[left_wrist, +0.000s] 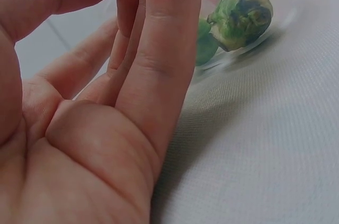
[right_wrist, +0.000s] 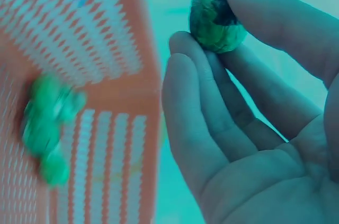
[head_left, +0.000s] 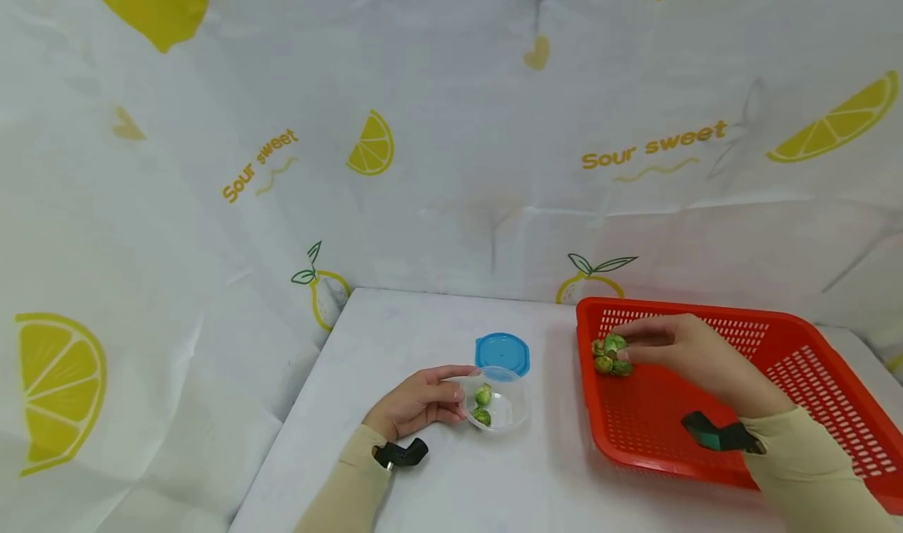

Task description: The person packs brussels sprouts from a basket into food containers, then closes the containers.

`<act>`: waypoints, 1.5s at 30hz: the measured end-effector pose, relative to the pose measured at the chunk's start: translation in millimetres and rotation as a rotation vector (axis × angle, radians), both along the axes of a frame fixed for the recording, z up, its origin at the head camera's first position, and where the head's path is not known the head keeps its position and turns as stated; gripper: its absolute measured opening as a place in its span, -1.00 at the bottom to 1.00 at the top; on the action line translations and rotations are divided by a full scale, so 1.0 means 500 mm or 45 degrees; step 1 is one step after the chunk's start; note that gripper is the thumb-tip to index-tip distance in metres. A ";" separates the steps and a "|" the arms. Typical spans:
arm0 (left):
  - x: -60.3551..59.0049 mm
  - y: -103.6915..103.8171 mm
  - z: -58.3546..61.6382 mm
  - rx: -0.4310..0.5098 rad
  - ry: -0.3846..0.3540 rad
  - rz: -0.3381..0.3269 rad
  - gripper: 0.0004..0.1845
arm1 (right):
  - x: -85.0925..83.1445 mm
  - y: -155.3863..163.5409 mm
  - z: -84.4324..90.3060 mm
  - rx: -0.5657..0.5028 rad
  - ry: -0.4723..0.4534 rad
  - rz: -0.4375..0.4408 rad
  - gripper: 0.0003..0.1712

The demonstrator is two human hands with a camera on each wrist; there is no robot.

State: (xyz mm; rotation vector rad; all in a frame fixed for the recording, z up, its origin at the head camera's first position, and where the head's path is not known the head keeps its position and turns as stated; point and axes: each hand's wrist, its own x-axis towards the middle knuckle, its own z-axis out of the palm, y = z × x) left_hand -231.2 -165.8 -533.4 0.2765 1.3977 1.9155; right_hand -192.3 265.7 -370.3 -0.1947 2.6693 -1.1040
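My left hand (head_left: 423,401) holds a small clear plastic bowl (head_left: 520,409) by its left side, on the white table. Two green Brussels sprouts lie in the bowl, one Brussels sprout (head_left: 483,394) behind the other; the left wrist view shows a sprout (left_wrist: 242,18) through the clear wall. Over the left part of a red plastic basket (head_left: 592,411), my right hand (head_left: 683,353) pinches a Brussels sprout (right_wrist: 214,20) between thumb and fingertips. Several more sprouts (head_left: 603,364) cluster below it at the basket's left wall.
A blue lid (head_left: 502,350) lies just behind the bowl, partly overlapped by its rim. The basket has high slotted walls (right_wrist: 114,144) and takes up the table's right side. Behind the table (head_left: 402,321) hangs a white sheet (head_left: 466,149) with lemon prints.
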 end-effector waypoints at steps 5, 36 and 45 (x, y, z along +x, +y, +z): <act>-0.003 -0.003 -0.001 0.011 0.002 -0.008 -0.42 | 0.011 -0.060 0.014 -0.119 -0.029 0.000 -0.44; -0.007 -0.003 -0.001 0.017 0.019 -0.040 -0.42 | 0.050 -0.322 -0.113 -0.283 0.072 -0.003 -0.67; -0.002 -0.003 0.004 -0.007 0.014 -0.036 -0.41 | 0.054 -0.331 -0.127 -0.176 0.099 0.052 -0.68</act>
